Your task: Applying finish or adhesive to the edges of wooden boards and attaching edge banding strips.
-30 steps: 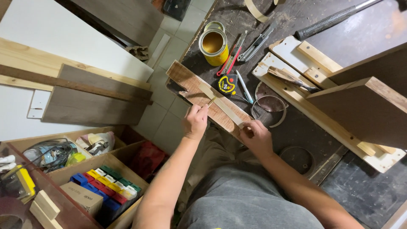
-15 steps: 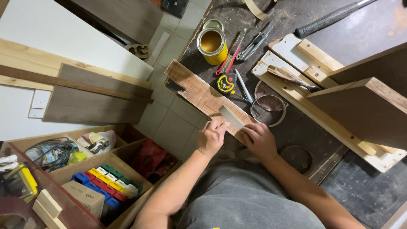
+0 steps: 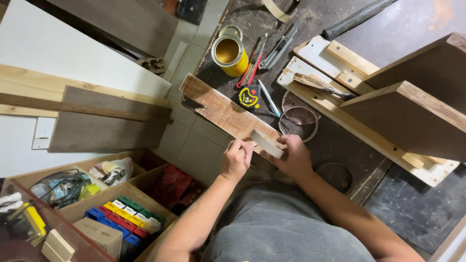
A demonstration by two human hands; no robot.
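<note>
Both hands pinch a pale strip (image 3: 266, 143) at the near end of the reddish plank (image 3: 228, 115).
Thin, light, bendy: right hand (image 3: 293, 156) and left hand (image 3: 236, 159) grip its ends; plank overhangs the workbench (image 3: 349, 145) edge, tape measure (image 3: 249, 96) beside.

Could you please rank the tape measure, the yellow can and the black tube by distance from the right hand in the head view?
From the right hand:
1. Tape measure, just beyond the plank.
2. Yellow can, farther up the bench.
3. Black tube, at the far top edge.
</note>
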